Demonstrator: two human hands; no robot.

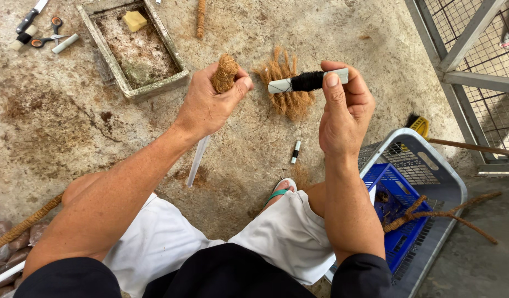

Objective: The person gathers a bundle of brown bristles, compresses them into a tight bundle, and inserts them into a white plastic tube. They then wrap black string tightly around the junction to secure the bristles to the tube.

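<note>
Left hand [207, 105] grip clamped round coir-wrapped stick [224, 73]; right hand [343, 113] grip pinching black thread spool [308, 81].

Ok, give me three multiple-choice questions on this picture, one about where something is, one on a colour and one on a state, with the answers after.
1. Where are the scissors?
A. top left, on the floor
B. in the blue basket
C. in the right hand

2. What colour is the thread on the spool in the right hand?
A. red
B. black
C. yellow

3. How is the left hand?
A. flat on the floor
B. open and empty
C. closed on a fibre-wrapped stick

Answers:
1 A, they lie by the shallow tray.
2 B, a dark band winds round the pale tube.
3 C, its fingers wrap the brown fibre-wrapped stick.
</note>
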